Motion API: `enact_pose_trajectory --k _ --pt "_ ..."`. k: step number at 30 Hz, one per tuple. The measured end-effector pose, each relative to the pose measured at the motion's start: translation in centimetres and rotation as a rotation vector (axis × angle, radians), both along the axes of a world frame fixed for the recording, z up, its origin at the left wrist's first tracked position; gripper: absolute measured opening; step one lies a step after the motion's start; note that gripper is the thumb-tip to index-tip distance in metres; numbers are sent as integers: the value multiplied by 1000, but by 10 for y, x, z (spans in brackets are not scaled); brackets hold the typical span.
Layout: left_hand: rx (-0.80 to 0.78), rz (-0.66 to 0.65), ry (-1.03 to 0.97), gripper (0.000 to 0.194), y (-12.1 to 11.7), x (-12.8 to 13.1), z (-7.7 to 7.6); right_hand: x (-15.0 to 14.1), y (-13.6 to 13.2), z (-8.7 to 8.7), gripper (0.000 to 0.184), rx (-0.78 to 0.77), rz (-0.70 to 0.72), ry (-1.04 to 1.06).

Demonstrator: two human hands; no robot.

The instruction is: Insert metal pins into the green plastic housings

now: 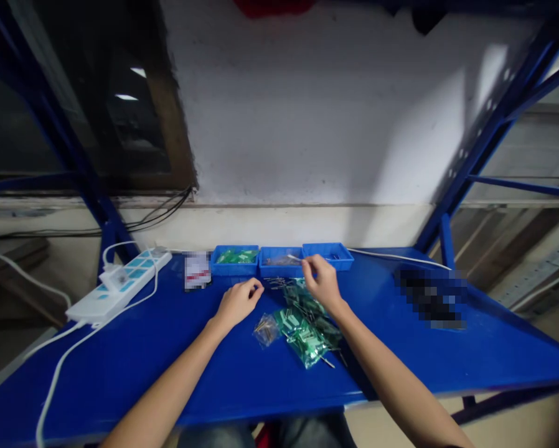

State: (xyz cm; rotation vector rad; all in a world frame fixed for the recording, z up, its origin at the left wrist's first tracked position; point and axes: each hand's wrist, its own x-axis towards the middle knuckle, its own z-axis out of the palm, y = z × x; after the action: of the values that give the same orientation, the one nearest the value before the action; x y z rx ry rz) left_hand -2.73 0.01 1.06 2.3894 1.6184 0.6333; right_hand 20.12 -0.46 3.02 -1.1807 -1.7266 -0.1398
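Note:
My left hand (239,301) rests on the blue table (167,348) with its fingers curled in, close to a scatter of thin metal pins (274,283); whether it holds anything is hidden. My right hand (323,279) hovers by the middle blue tray (280,262) and pinches a thin metal pin between thumb and fingers. Clear bags of green parts (304,333) lie between my forearms, and a small clear bag (266,329) lies to their left.
Three small blue trays stand in a row at the back: the left tray (234,260) holds green parts, the right tray (328,254) is nearly bare. A white power strip (121,284) with cable lies at the left. Blue rack posts (447,249) stand at the right.

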Motion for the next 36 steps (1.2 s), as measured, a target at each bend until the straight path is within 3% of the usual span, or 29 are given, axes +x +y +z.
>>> enact_pose_trajectory --k 3,6,8,11,15,18,23,26,36 --pt "6 35 86 21 15 4 -2 26 18 2 24 -35 -330 80" --pt "6 41 143 25 27 15 -3 40 25 -3 24 -158 -453 61" --pt "-2 43 172 24 31 23 -4 38 23 -7 22 -208 -409 22" --pt "-29 74 196 22 30 26 -6 24 14 -10 19 -235 -233 -34" --pt "-68 110 217 20 26 17 -10 -1 2 -12 17 -286 20 -114" --pt "-70 90 196 19 23 13 -12 -12 -4 -15 15 -324 121 -169" --pt "-31 -75 2 17 15 19 -10 -19 -6 -18 21 -306 192 -234" --pt "-22 -144 -79 17 9 25 -8 -17 -6 -16 13 -289 203 -264" --pt "-35 -158 -186 17 12 24 -19 -14 -3 -21 8 -325 300 -240"
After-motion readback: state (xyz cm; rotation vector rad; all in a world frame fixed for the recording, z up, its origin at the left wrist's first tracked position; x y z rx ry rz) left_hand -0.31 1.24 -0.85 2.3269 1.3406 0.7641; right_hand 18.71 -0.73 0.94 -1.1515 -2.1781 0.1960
